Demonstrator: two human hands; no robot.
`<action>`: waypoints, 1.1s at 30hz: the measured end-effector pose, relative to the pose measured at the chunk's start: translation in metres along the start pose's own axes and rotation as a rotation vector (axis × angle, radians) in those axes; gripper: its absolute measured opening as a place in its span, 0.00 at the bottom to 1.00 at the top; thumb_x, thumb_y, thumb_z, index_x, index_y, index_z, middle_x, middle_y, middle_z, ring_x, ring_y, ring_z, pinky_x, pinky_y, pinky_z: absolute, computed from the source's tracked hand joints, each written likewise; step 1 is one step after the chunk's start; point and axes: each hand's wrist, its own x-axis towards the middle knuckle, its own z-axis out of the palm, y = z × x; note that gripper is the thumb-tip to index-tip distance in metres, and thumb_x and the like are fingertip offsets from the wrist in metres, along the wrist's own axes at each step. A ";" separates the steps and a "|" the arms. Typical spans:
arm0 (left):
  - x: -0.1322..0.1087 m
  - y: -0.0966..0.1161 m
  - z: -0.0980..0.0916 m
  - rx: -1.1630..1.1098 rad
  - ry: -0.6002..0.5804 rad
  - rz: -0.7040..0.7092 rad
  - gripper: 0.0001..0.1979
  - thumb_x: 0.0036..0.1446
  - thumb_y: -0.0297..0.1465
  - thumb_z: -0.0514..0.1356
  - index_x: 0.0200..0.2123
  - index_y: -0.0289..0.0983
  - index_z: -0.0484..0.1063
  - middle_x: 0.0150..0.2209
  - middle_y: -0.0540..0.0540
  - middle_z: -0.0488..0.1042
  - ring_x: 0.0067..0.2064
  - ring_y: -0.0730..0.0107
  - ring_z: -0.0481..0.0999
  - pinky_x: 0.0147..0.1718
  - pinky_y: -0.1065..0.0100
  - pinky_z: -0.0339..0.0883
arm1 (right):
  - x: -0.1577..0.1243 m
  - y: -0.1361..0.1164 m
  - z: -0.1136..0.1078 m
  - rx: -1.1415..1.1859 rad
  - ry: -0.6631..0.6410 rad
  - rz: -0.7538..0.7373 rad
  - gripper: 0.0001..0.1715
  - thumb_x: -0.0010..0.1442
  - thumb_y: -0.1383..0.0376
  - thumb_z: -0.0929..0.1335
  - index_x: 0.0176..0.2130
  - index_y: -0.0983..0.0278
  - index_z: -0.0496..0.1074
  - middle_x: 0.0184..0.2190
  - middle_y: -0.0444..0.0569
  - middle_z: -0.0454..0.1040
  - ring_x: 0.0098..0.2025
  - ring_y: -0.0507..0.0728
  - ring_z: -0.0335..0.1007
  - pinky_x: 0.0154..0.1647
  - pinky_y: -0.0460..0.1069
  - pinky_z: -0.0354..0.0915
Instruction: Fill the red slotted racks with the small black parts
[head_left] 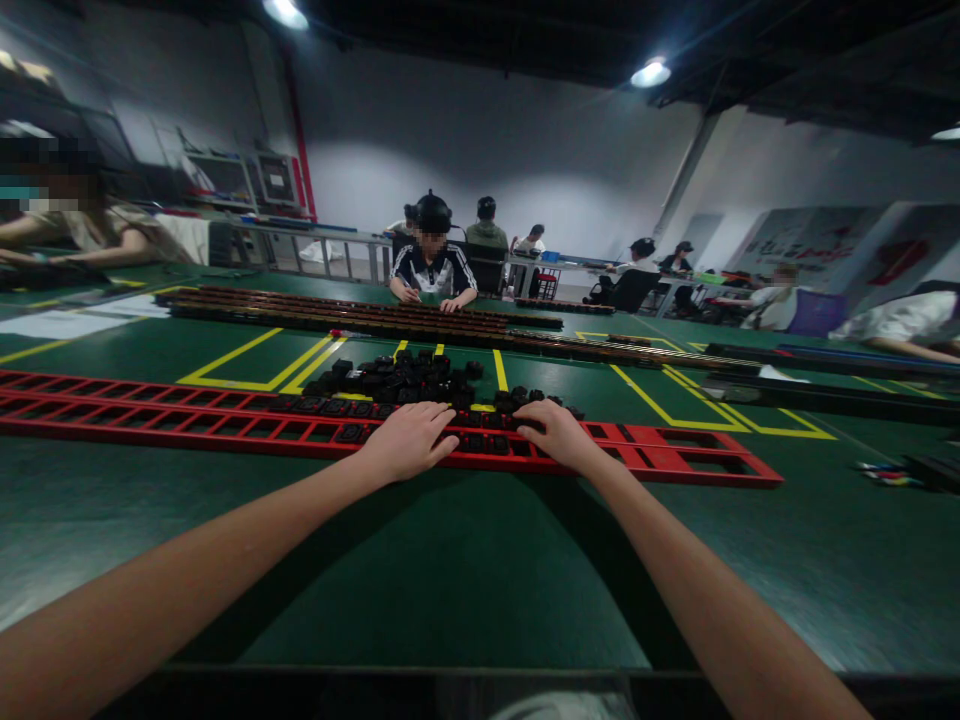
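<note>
A long red frame [652, 458] with two rows of rectangular openings lies across the green table in front of me. Black square socket-like modules [351, 432] sit in several of its openings near the middle. My left hand [409, 440] lies over the frame, its fingers stretched forward across the modules and its thumb apart. To the right, my right hand [559, 437] reaches over the same frame with fingertips and thumb apart, close to black modules at its far edge. Behind the frame is a loose heap of black modules [412, 378]. Exact fingertip contact is hard to make out.
Long dark strips [337, 312] lie across the table beyond the heap. Yellow tape lines [232, 360] mark the green tabletop [465, 590]. White papers [75, 318] lie at left, a dark bundle with coloured ends [892, 474] at right. A person [433, 262] works opposite; others sit farther off.
</note>
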 end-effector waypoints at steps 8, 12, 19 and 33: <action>-0.001 0.000 -0.001 -0.033 0.014 -0.005 0.27 0.69 0.45 0.48 0.62 0.36 0.67 0.63 0.38 0.68 0.64 0.54 0.67 0.62 0.54 0.59 | -0.006 0.023 -0.024 -0.225 0.201 0.128 0.13 0.64 0.65 0.66 0.43 0.64 0.80 0.48 0.57 0.78 0.51 0.66 0.70 0.55 0.63 0.66; -0.001 0.001 -0.002 -0.027 0.007 -0.005 0.28 0.69 0.45 0.47 0.62 0.34 0.67 0.63 0.38 0.68 0.64 0.54 0.67 0.62 0.54 0.59 | -0.015 0.042 -0.038 -0.350 0.193 0.411 0.16 0.64 0.64 0.64 0.47 0.64 0.78 0.52 0.59 0.76 0.53 0.69 0.69 0.52 0.65 0.66; -0.001 0.001 -0.002 -0.035 0.013 -0.009 0.28 0.69 0.45 0.48 0.61 0.34 0.68 0.63 0.37 0.69 0.63 0.52 0.68 0.62 0.52 0.60 | -0.018 0.067 -0.021 -0.246 -0.007 0.533 0.21 0.66 0.60 0.63 0.55 0.62 0.75 0.50 0.58 0.78 0.51 0.67 0.74 0.51 0.61 0.67; -0.001 0.000 -0.001 0.004 -0.005 -0.005 0.29 0.69 0.45 0.47 0.62 0.32 0.67 0.63 0.36 0.68 0.64 0.52 0.67 0.62 0.53 0.60 | -0.014 0.065 -0.020 -0.054 0.238 0.403 0.16 0.65 0.65 0.63 0.49 0.67 0.74 0.44 0.58 0.78 0.45 0.62 0.74 0.48 0.55 0.69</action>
